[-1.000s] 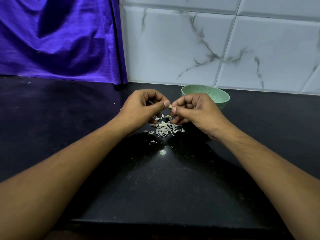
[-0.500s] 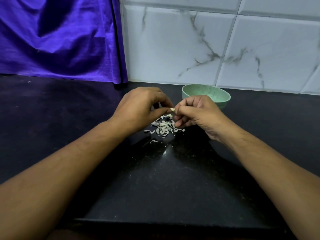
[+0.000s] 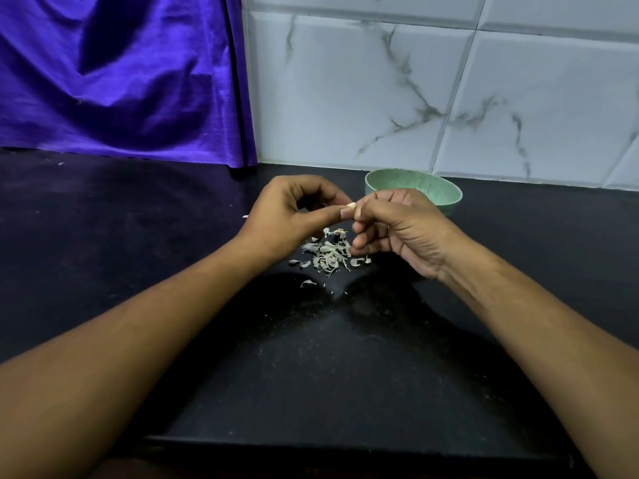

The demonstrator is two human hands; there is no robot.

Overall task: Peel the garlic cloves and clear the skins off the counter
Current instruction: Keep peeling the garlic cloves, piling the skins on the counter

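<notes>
The dark counter (image 3: 328,392) stretches away at 6 o'clock, with both bare forearms converging over it. Further in, a single curl of skin (image 3: 307,282) lies just apart from the main pile of skins (image 3: 326,255), which sits directly under the hands.

Above the pile, the left hand (image 3: 290,212) and right hand (image 3: 397,226) meet fingertip to fingertip on one garlic clove (image 3: 351,205), held in the air. Each hand pinches it between thumb and forefinger, with the remaining fingers curled narrow beneath.

Half a second ago the left hand was rolled over the clove. Now it has turned back, so its thumbnail shows against the clove again. The pile looks unchanged, so this reads as a working twist on the same clove. Peeling is under way and clearing has not yet begun.

Only a pale tip of the clove shows. Its long axis seems to run roughly 9 to 3 o'clock, from one pinch to the other. I cannot tell which end is the root.

At 2 o'clock from the hands stands a green bowl (image 3: 446,195), its contents hidden. Behind it is the marbled tile wall (image 3: 415,98), and purple cloth (image 3: 121,81) hangs at 10 o'clock.
</notes>
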